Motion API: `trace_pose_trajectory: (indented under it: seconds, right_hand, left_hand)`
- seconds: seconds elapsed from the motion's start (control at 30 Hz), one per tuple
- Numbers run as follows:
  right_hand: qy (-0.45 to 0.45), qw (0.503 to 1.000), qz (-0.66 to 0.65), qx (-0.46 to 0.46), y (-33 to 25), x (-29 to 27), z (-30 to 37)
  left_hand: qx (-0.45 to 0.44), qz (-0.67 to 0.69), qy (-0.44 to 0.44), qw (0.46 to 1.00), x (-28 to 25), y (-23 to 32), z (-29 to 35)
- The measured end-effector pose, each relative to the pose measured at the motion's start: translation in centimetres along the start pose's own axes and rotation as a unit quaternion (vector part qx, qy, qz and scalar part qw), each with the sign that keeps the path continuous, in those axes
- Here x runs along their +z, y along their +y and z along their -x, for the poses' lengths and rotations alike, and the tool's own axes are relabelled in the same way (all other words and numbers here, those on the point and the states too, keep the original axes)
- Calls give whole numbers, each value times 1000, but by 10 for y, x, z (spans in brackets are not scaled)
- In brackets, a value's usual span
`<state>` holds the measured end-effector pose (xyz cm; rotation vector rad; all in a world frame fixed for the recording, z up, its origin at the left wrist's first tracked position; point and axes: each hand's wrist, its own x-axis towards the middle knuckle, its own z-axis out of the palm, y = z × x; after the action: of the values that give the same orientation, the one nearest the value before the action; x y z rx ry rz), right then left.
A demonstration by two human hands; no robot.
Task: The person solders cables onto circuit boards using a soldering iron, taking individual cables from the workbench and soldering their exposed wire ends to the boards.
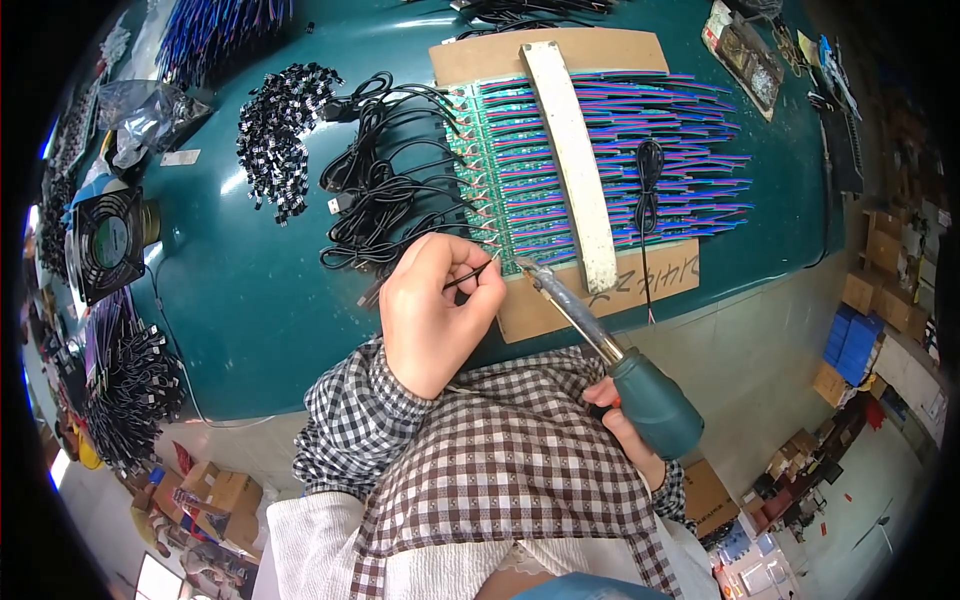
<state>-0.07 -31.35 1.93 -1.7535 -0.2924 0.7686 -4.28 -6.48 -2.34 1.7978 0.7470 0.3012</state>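
Observation:
My left hand point(432, 315) pinches the end of a black cable point(466, 276) between thumb and fingers, its bared tip at the near-left corner of a green circuit board panel point(487, 160). In my right hand point(625, 425) is a soldering iron point(655, 400) with a thick green handle. Its metal tip touches or hovers just over the board beside the cable's end; I cannot tell which. Several black USB cables point(375, 200) run from the panel's left edge. Blue, red and black wires point(640, 110) spread from its right side under a pale flat bar point(572, 150).
Cardboard point(540, 315) lies under the panel. A coiled black cable point(649, 185) rests on the coloured wires. Small black connectors point(275, 135) are heaped at the left. A fan point(108, 245) stands at the table's left edge, near a wire bundle point(130, 380). A tray point(742, 60) sits far right.

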Motion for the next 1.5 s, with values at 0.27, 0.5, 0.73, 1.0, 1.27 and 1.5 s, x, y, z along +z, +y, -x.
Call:
trace_pose_trajectory:
  seconds: [0.27,0.5,0.73,1.0,1.27,1.5]
  right_hand:
    - [-10,995,94,-40,-1,0,-4]
    - [-4,993,113,-29,-7,3,-6]
    - [-11,992,125,-25,-8,2,-8]
    - [-17,991,131,-35,-7,1,-7]
    - [-14,994,95,-42,7,-4,2]
    - [8,990,-137,-1,3,-2,3]
  left_hand:
    - [-6,-2,-25,1000,-3,2,0]
    - [2,-18,-12,1000,-1,1,-1]
    - [2,-27,-26,999,-4,3,-1]
    - [-1,-27,-17,999,-2,3,-2]
    - [-2,-8,1,1000,0,1,-3]
    - [-46,24,-8,999,0,2,-1]
